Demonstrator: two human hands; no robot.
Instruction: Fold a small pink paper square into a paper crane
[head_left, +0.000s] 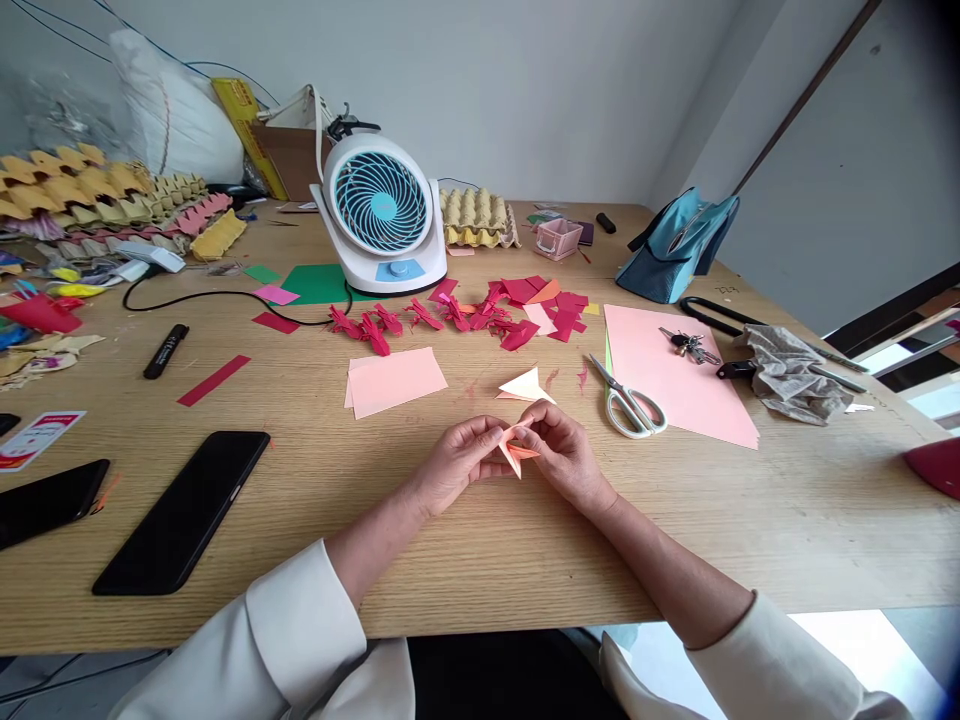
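Both hands meet over the near middle of the wooden table, pinching one small folded piece of orange-pink paper (514, 452) between them. My left hand (459, 458) is closed on its left side, thumb on top. From the other side my right hand (564, 452) grips its upper right part. Pointed flaps of the paper hang down and to the right. Just beyond the fingers lies a pale folded paper piece (526, 385). White-handled scissors (634, 408) rest to the right, partly over pink sheets (697, 385). Cut pink paper rectangles (397, 380) lie to the left.
Red folded paper pieces (427, 315) and red scraps spread before a white fan (382, 215). Phones (184, 510), a black marker (166, 352) and a red strip (214, 380) lie left. Keys (690, 347), a crumpled cloth (791, 375) and a blue bag (675, 250) are right.
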